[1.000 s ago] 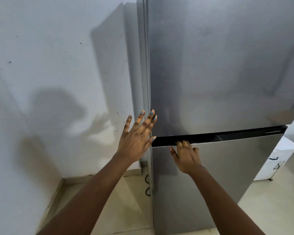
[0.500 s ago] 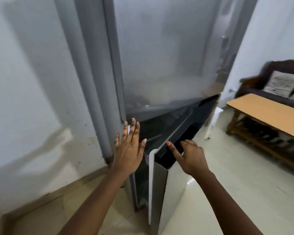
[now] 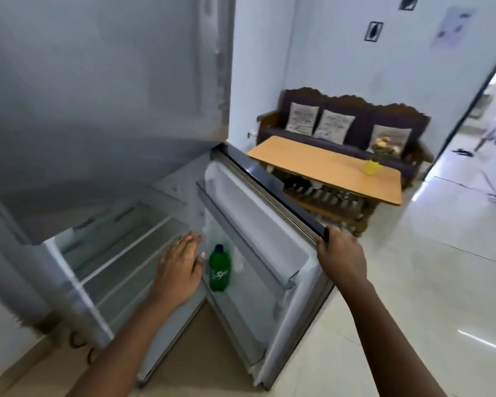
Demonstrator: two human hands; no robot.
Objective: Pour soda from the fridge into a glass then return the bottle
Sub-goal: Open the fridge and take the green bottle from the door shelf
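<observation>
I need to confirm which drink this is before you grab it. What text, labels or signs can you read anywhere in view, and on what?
"Sp": white letters on the green plastic soda bottle with a blue cap, standing in the open fridge door's shelf; the rest of the label is cut off.
Pale paper sheet on the wall: too blurred to read.
Two small dark-framed wall plaques: no readable text.
Patterned sofa cushions: print too blurred to read.

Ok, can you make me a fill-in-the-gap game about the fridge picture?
1. The soda bottle is coloured ____.
2. The bottle stands in the shelf of the fridge ____, not on the wire racks.
3. The right hand has its grip on the door's top ____.
4. The left hand is beside the bottle, holding ____.

Missing words: green; door; edge; nothing
</observation>
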